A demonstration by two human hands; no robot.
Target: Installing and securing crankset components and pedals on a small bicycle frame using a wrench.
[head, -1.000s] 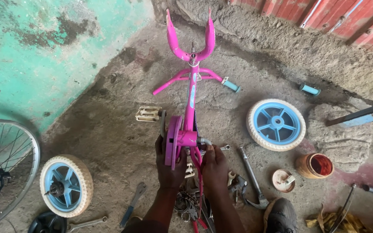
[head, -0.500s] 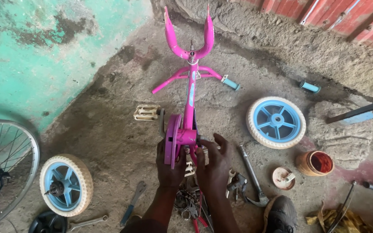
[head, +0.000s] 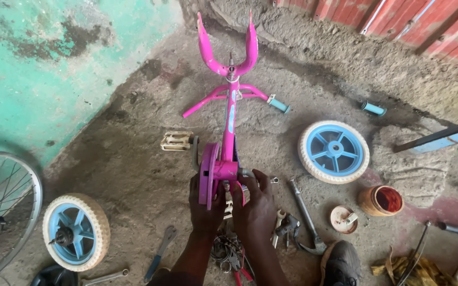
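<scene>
- The pink bicycle frame (head: 229, 122) lies on the dirt floor (head: 133, 159) at the middle of the view, its fork pointing to the far side and its crank end nearest the person.
- The left hand (head: 206, 204) is closed around the near edge of the pink chain guard (head: 208, 172), steadying it.
- The right hand (head: 258, 204) is curled over the crank axle (head: 245, 173) just right of the guard; its fingers wrap the part, though what they pinch is hidden.
- A pale pedal (head: 176, 140) on its crank arm sticks out to the left of the guard.
- One blue-and-cream wheel (head: 334, 151) lies to the right, another (head: 76, 238) to the near left, both well apart from the frame.
- A hammer (head: 306, 217) and a small clump of metal fittings (head: 284, 225) lie just right of the right hand; a wrench (head: 160, 253) lies near left.
- An open orange pot (head: 381, 200) and its lid (head: 343, 219) sit further right.
- Risk, as I judge it: the frame rests loose on uneven ground, so a hard twist at the axle could roll it and let the hand slip against the guard's edge.
- Small parts set down on the dirt could be lost in the rubble or pick up grit.
- The left crank could swing round and catch the left fingers.
</scene>
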